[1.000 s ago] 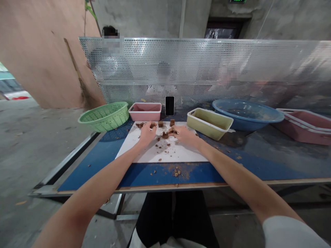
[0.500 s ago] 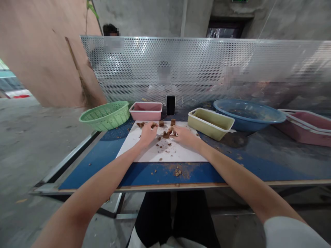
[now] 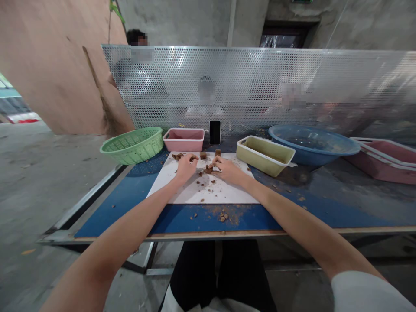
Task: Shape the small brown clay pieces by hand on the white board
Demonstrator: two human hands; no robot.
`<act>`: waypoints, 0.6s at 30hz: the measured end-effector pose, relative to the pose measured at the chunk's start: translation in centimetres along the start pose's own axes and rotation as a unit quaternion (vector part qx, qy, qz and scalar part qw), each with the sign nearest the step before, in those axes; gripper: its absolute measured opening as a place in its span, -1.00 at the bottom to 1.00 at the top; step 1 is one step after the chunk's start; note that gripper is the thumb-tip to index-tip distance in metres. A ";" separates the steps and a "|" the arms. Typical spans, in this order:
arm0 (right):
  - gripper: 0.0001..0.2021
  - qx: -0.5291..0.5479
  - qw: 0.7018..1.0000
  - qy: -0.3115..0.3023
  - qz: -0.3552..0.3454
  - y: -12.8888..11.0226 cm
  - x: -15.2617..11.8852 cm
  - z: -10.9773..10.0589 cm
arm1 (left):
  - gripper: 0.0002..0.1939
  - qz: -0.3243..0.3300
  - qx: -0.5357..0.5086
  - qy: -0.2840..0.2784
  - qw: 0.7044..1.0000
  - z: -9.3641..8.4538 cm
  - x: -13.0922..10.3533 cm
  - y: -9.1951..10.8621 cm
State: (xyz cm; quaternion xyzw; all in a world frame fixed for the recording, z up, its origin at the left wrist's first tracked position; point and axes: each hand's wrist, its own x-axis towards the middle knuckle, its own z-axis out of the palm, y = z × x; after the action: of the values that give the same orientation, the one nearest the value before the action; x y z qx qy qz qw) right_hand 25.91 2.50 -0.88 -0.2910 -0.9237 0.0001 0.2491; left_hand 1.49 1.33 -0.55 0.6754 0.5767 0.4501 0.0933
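A white board (image 3: 182, 197) lies on the blue tabletop, scattered with brown clay-like crumbs. Near its middle, the thumb and fingers of my right hand (image 3: 225, 169) close on a small brown clay lump (image 3: 208, 170). My left hand (image 3: 186, 167) is a short way to the left, its fingers curled together; whatever sits between the fingertips is too small to make out. Beyond my hands stand two blocky brown clay pieces, one left (image 3: 203, 155) and one right (image 3: 217, 152). More crumbly clay (image 3: 177, 156) lies just past my left hand.
Along the back stand a green basket (image 3: 133, 149), a pink bin (image 3: 183, 145), an upright phone (image 3: 215, 132), a yellow-green bin (image 3: 260, 158), a blue basin (image 3: 312, 154) and pink bins (image 3: 386, 167). A perforated metal screen (image 3: 247, 86) rises behind, with people beyond. Crumbs (image 3: 223, 216) lie near the front edge.
My right hand's fingers have shifted slightly left and closer around the small clay lump. My left hand has stayed almost still.
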 end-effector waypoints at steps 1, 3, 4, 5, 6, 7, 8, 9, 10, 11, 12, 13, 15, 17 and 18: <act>-0.78 0.001 1.000 -0.001 -0.002 0.1 0.0 0.0 | -0.79 0.000 0.000 -0.001 1.000 0.0 0.0 0.0; -0.77 0.004 1.000 -0.004 -0.006 0.2 0.0 0.0 | -0.80 -0.001 0.000 -0.002 1.000 0.0 0.0 0.0; -0.77 0.007 1.000 -0.004 -0.007 0.4 0.0 0.1 | -0.80 -0.003 0.001 -0.002 1.000 -0.1 0.0 0.0; -0.77 0.012 1.000 -0.004 -0.006 0.5 -0.1 0.1 | -0.80 -0.004 0.001 -0.002 1.000 -0.1 0.0 0.0; -0.78 0.017 1.000 -0.004 -0.004 0.6 -0.1 0.1 | -0.80 -0.005 0.002 -0.003 1.000 -0.1 0.0 0.0; -0.79 0.022 1.000 -0.004 -0.001 0.7 -0.1 0.1 | -0.80 -0.005 0.002 -0.003 1.000 -0.1 0.0 0.0; -0.79 0.024 1.000 -0.004 0.001 0.8 -0.1 0.2 | -0.80 -0.006 0.003 -0.004 1.000 0.0 0.0 0.0; -0.80 0.026 1.000 -0.004 0.003 0.8 -0.2 0.2 | -0.80 -0.006 0.003 -0.006 1.000 0.0 0.0 0.0; -0.79 0.028 1.000 -0.004 0.004 0.9 -0.2 0.2 | -0.80 -0.006 0.003 -0.007 1.000 0.0 0.0 0.0; -0.79 0.029 1.000 -0.002 0.003 0.9 -0.2 0.3 | -0.80 -0.007 0.004 -0.009 1.000 0.0 0.0 0.0; -0.79 0.030 1.000 0.000 0.001 0.9 -0.2 0.3 | -0.80 -0.007 0.004 -0.011 1.000 0.0 -0.1 0.0; -0.79 0.030 1.000 0.003 0.000 0.9 -0.2 0.3 | -0.80 -0.008 0.005 -0.012 1.000 0.0 -0.1 0.1; -0.80 0.027 1.000 0.005 -0.002 0.9 -0.2 0.4 | -0.80 -0.009 0.005 -0.014 1.000 -0.1 -0.1 0.1; -0.80 0.021 1.000 0.006 -0.001 0.9 -0.2 0.4 | -0.80 -0.011 0.006 -0.015 1.000 -0.1 -0.1 0.2; -0.81 0.018 1.000 0.006 -0.001 0.8 -0.1 0.4 | -0.80 -0.011 0.006 -0.016 1.000 -0.1 -0.1 0.2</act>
State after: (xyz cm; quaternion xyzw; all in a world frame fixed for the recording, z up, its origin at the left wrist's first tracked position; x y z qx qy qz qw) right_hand 26.24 3.18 -1.44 -0.2858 -0.9222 0.0148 0.2599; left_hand 1.58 1.17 -0.45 0.6764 0.5857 0.4344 0.1033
